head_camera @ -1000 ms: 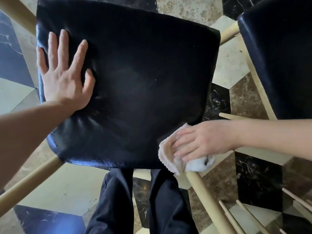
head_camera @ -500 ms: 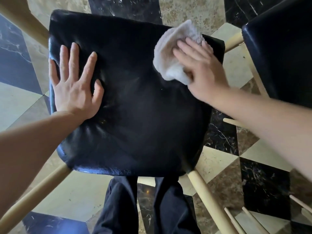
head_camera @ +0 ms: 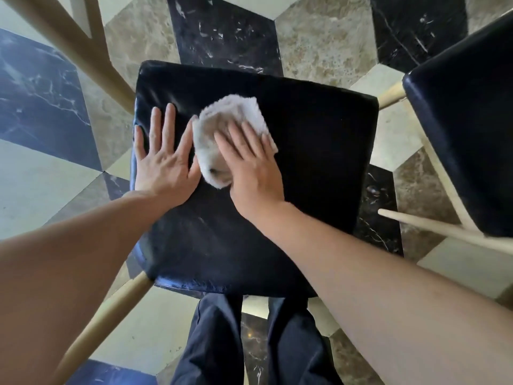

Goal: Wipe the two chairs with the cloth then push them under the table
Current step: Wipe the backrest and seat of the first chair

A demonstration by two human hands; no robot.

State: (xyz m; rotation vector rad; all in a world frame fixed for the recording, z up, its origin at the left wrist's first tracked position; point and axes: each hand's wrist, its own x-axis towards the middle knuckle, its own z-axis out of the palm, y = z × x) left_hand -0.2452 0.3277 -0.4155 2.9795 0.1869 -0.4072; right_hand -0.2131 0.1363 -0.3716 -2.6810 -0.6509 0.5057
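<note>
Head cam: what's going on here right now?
A person stands over a chair with a black seat and is wiping it. The right hand presses a pale cloth flat on the seat, fingers straight over it. The left hand lies open and flat on the seat's left side, right beside the cloth, apparently steadying the chair. A second chair with a black seat stands to the right, with no hand on it. No table top is in view, so neither chair can be called pushed in.
</note>
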